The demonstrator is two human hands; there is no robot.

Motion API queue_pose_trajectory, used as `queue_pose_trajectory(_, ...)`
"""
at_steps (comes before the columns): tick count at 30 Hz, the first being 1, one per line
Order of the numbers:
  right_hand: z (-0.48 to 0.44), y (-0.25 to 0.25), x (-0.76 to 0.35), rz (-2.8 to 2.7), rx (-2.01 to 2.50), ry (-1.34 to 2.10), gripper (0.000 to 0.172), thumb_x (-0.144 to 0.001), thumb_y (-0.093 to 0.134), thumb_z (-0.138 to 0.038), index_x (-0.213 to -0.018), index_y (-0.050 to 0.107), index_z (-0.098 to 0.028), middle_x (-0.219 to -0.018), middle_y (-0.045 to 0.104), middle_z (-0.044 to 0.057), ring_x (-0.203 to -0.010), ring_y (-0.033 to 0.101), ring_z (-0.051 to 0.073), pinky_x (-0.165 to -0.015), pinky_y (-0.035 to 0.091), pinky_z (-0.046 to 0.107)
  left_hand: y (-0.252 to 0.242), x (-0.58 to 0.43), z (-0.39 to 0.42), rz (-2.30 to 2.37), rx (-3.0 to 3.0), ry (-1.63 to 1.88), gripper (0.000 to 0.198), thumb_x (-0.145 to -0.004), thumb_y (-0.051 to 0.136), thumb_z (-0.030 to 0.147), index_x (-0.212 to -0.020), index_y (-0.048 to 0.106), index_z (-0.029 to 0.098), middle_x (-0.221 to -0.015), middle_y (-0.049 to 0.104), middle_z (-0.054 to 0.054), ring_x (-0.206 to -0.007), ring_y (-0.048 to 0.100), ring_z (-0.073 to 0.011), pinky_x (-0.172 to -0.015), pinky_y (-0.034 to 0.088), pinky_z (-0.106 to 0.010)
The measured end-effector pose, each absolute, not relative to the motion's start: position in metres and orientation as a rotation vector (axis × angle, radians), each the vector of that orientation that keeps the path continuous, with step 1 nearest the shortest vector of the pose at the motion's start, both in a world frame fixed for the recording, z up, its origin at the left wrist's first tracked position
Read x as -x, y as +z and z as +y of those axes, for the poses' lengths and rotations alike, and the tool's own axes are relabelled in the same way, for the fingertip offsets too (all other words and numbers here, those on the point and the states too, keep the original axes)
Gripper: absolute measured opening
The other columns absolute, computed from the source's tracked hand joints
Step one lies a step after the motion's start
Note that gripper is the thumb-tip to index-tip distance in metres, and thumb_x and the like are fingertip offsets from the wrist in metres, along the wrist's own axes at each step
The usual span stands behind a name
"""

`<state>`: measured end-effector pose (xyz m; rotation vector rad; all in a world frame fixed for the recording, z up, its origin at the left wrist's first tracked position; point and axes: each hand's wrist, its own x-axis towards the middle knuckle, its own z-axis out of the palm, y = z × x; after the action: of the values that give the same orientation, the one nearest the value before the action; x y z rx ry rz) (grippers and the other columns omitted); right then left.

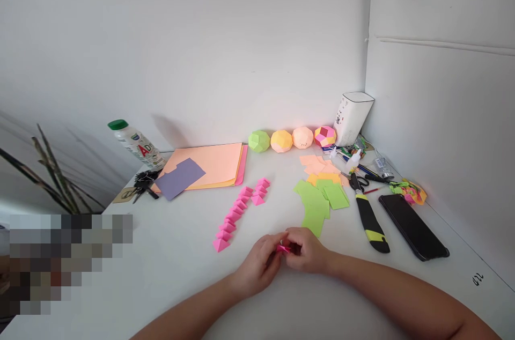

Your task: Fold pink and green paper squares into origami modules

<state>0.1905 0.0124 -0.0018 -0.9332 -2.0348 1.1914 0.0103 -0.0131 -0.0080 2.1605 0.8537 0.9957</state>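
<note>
Pink paper piece (283,249), over the worktop (169,254): your left hand (260,262) and right hand (306,250) are pinching it between their fingers; you should be pressing evenly, though its folds are mostly hidden.

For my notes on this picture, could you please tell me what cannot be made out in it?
In the head view:
Pink paper piece: most of its shape, hidden by the left hand and right hand.
Stalks: lower ends, hidden by pixel blocks.
White container: marks, too small to read.
</note>
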Motion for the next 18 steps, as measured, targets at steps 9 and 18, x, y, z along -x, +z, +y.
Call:
queue_pose_trajectory(9, 0.015, 0.007, -0.192, -1.920, 0.925, 1.217, 0.009, -0.062, 0.044, -0.009, -0.064, 0.043, -0.018, -0.059, 0.042, -0.004, -0.050, 0.036, 0.009, -0.045, 0.029, 0.021, 0.002, -0.011, -0.015, 0.940, -1.975, 0.977, 0.033, -0.091, 0.036, 0.017, -0.124, 0.039, 0.018, -0.059, 0.039, 0.007, -0.048, 0.033, -0.0083, -0.046, 0.033, -0.019)
queue_pose_trajectory(18, 0.013, 0.003, -0.192, -2.131, 0.853, 1.065, 0.008, -0.072, 0.050, -0.011, -0.070, 0.046, -0.018, -0.069, 0.046, -0.002, -0.058, 0.042, 0.010, -0.053, 0.034, 0.022, -0.003, -0.011, -0.016, 0.884, -2.032, 0.973, 0.041, -0.087, 0.037, 0.010, -0.127, 0.037, 0.019, -0.063, 0.044, 0.005, -0.051, 0.038, -0.0091, -0.050, 0.035, -0.021)
